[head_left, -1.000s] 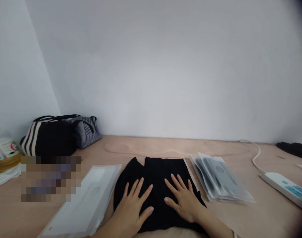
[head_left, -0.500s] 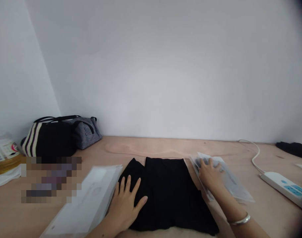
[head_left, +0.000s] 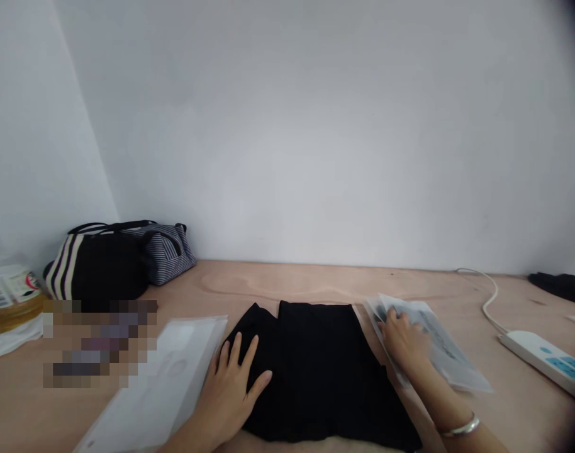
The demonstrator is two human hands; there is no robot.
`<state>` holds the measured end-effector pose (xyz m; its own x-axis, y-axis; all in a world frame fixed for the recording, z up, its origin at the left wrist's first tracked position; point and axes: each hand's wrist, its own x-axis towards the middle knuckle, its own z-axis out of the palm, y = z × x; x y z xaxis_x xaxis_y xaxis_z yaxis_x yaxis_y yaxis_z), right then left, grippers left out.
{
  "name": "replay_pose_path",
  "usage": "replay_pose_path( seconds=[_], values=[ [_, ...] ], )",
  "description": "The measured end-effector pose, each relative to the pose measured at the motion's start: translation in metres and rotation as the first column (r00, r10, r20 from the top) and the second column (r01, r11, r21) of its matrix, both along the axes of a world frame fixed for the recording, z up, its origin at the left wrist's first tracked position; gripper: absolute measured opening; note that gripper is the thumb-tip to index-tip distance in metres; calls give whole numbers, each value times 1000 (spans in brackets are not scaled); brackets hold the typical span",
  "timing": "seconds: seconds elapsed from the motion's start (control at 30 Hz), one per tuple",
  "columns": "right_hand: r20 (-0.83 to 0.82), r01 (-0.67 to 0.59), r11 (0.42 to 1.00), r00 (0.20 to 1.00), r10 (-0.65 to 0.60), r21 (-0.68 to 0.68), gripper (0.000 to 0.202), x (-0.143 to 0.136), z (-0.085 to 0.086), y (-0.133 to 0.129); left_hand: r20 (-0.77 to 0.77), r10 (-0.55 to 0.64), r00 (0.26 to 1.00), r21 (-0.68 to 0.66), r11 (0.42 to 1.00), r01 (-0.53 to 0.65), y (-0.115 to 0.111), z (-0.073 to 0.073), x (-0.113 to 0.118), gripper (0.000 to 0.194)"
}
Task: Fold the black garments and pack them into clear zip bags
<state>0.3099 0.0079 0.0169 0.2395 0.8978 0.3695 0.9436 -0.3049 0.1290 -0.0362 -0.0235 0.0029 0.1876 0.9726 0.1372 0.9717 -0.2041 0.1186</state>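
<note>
A black garment [head_left: 325, 365] lies spread on the table in front of me, its left part at a slant with a notch at the top edge. On that left part rests my left hand [head_left: 231, 384], flat, fingers spread. To the right of the garment, my right hand [head_left: 405, 340] is on a stack of clear plastic bags [head_left: 450, 352]; its fingers are bent and drawn in on the top bag, fingertips partly hidden. Dark print shows on that bag. Another pile of whitish plastic bags [head_left: 150, 377] lies left of the garment, beside my left hand.
A white power strip [head_left: 547, 358] with its cord [head_left: 490, 296] lies on the right. Black cloth [head_left: 563, 286] sits at the far right. Back left are a black bag [head_left: 108, 270], a striped bag [head_left: 172, 255] and a bottle of yellow liquid [head_left: 14, 289]. A wall stands behind the table.
My right hand's fingers, spread on the plastic bags before, have drawn in, and the top bag has shifted slightly right. My left hand has slid a little left and stays flat.
</note>
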Motion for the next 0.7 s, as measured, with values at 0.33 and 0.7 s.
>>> replay_pose_path(
  seconds=[0.33, 0.7],
  values=[
    [66, 95, 995, 993, -95, 4, 24, 2, 16, -1, -35, -253, 967, 51, 966, 255, -3, -8, -13, 59],
    [68, 70, 974, 994, -87, 216, 17, -4, 35, -8, 213, -215, 953, 74, 976, 204, -3, 2, -10, 57]
  ],
)
